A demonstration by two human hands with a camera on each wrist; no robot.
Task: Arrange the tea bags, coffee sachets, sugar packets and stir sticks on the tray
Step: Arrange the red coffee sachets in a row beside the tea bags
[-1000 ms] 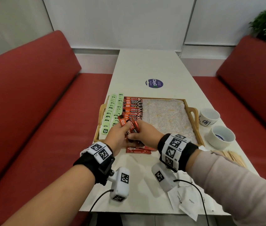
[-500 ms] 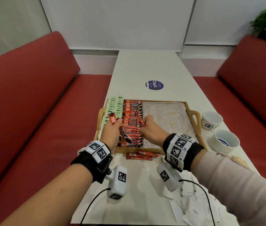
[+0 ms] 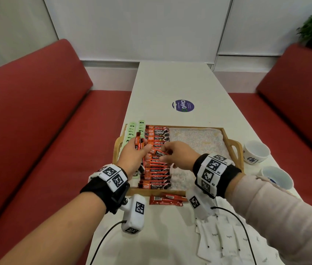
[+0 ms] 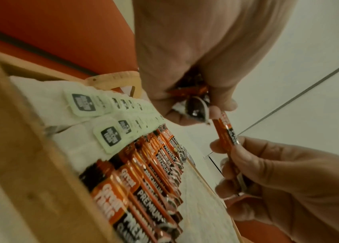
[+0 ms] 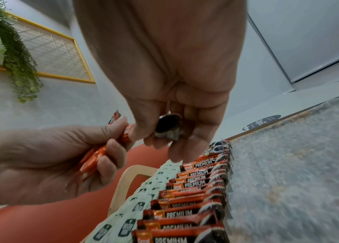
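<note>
Orange coffee sachet (image 3: 159,152) pinched between both hands (image 3: 178,154) above tray (image 3: 233,148).

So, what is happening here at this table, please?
A person is filling a wooden tray with drink supplies. The left hand holds a small bunch of orange coffee sachets, and the right hand pinches one sachet above the row of sachets already laid beside the green tea bags. Two more sachets lie on the table before the tray, and the white sugar packets also wait there.
</note>
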